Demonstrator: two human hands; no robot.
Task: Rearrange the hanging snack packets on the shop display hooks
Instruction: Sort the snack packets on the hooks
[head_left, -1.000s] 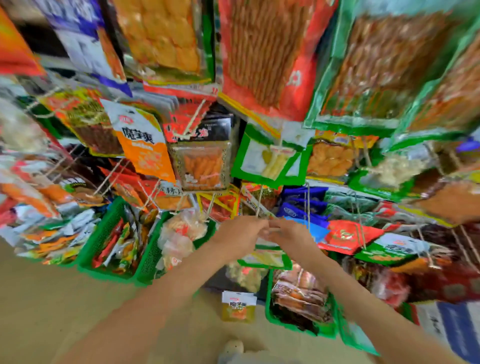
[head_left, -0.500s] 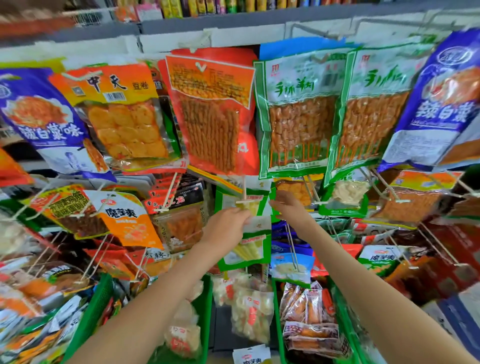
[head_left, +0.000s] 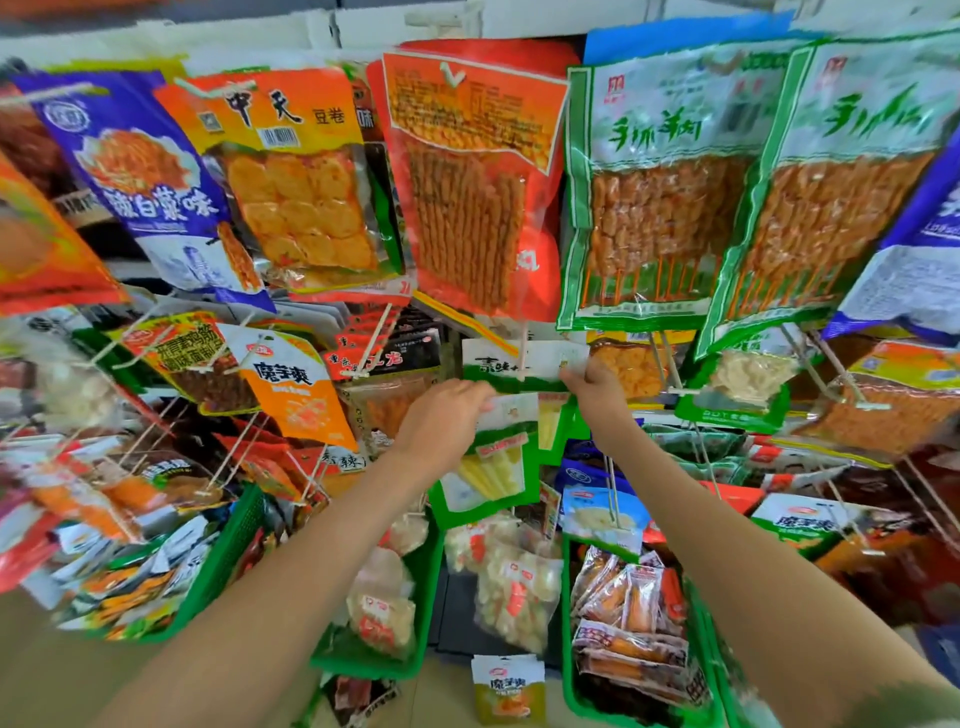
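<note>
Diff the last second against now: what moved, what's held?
Both hands rose from the lower row to the hook under the red packet. The left hand carried the green packet up, still pinching its top. The right hand moved to the top corner of the hanging packet there; grip unclear. The green baskets and the rest stayed put.
</note>
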